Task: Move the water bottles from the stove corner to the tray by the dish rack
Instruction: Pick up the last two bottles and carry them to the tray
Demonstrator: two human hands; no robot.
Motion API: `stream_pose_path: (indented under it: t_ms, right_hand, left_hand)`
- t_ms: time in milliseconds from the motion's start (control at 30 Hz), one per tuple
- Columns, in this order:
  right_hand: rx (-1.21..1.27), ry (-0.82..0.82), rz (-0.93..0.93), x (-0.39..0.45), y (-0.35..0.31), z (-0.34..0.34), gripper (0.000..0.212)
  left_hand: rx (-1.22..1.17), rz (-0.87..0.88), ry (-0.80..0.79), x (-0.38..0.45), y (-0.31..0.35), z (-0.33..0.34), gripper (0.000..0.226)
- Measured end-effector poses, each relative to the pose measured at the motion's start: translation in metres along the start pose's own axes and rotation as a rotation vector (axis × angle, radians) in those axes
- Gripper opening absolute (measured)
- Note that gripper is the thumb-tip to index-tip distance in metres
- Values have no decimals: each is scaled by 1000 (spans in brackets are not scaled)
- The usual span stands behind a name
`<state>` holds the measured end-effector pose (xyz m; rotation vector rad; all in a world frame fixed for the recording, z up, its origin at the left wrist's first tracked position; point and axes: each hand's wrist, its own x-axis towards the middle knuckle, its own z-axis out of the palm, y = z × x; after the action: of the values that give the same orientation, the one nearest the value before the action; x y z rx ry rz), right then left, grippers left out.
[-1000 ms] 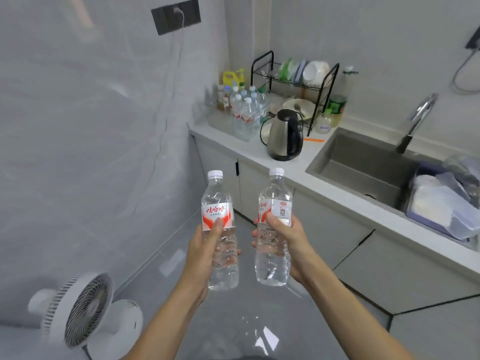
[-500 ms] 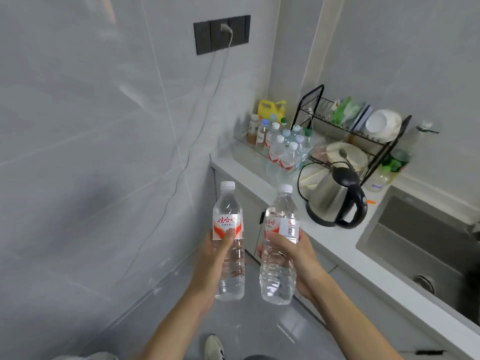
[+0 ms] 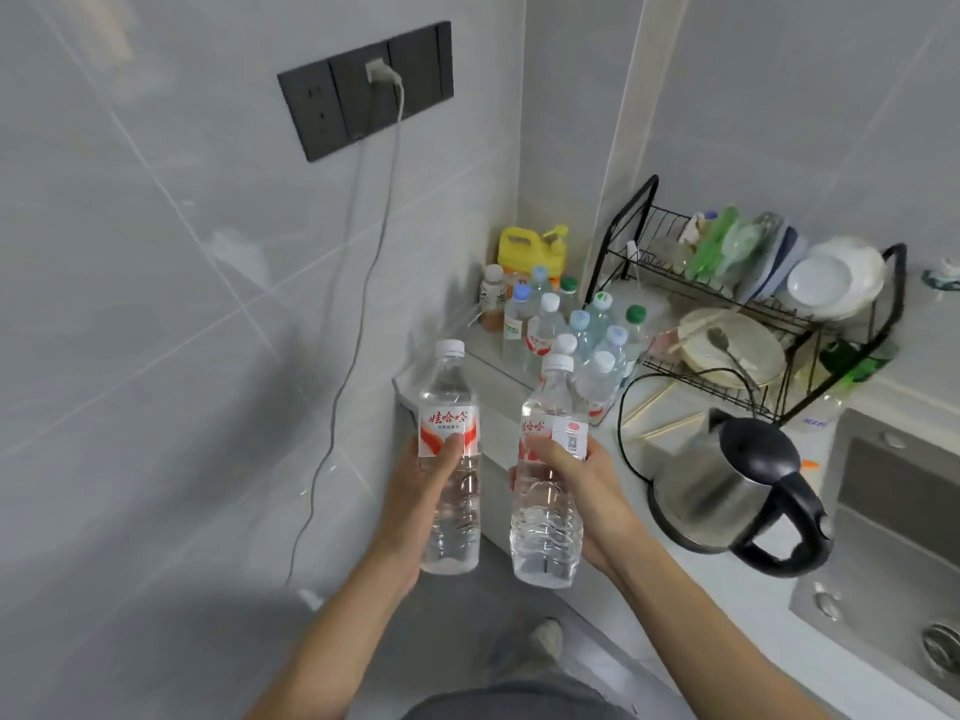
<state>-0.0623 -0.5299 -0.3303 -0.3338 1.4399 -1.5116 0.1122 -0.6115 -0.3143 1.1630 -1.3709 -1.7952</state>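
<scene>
Closer now than half a second ago: the dish rack (image 3: 748,314) and the cluster of standing bottles (image 3: 566,335) have grown in view and slid toward me, and both hands have come up to the near edge of the table (image 3: 670,428). Item one: left hand (image 3: 415,491), fingers clenched round the left water bottle (image 3: 449,459) at and below its red-and-white label, bottle upright, white cap on. Item two: right hand (image 3: 576,485), fingers wrapped round the right water bottle (image 3: 545,470) at label height, upright, capped. Both bottles are in the air, just short of the table, with the tray (image 3: 597,419) beyond them. Item three: steel kettle (image 3: 727,491), right and near, its black cord looping toward the rack. Handling note, my judgement: carry both bottles forward level, keep the right one clear of the kettle cord, and lower each into a gap at the near edge of the cluster, base down, so the standing ones are not toppled; let go only once the base sits flat. Not made out: the tray itself is clear and mostly masked by bottles, so its rim and free space are hard to read; my own bottles cover the near row. Yellow jug (image 3: 532,249) stands behind, partly hidden. The sink (image 3: 893,506) is cut off at the right.
</scene>
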Motion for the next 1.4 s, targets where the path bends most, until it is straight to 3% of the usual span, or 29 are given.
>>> stream_pose_path:
  t_ms: [100,200,433,600,800,933,1200,1400]
  right_hand:
    - [3,-15,-2,44,-28,7,58]
    - [-25,-11,-34,83,-53,10,46]
    - [-110,48,-160,152,-84,14,49]
    - [-338,204,-360,186,-100,21,46]
    - [-706,373,-582,212,-107,43,48]
    - [-843,436,-618,230,-98,45,41]
    - [-1176,445,-460,250,-67,34,62]
    - [-1376,441,-453,256,-49,31,54]
  left_hand:
    - [11,-17,7,51,18,9,50]
    - [41,-17,24,101,32,17,61]
    - [179,30,-33,193,59,28,52]
    - [236,103,-101,257,69,24,37]
    - [360,158,-197,319,65,16,58]
    - [428,182,-282,343,57,17,58]
    - [665,218,-406,373,38,22,56]
    - [890,242,-497,378,20,23,55]
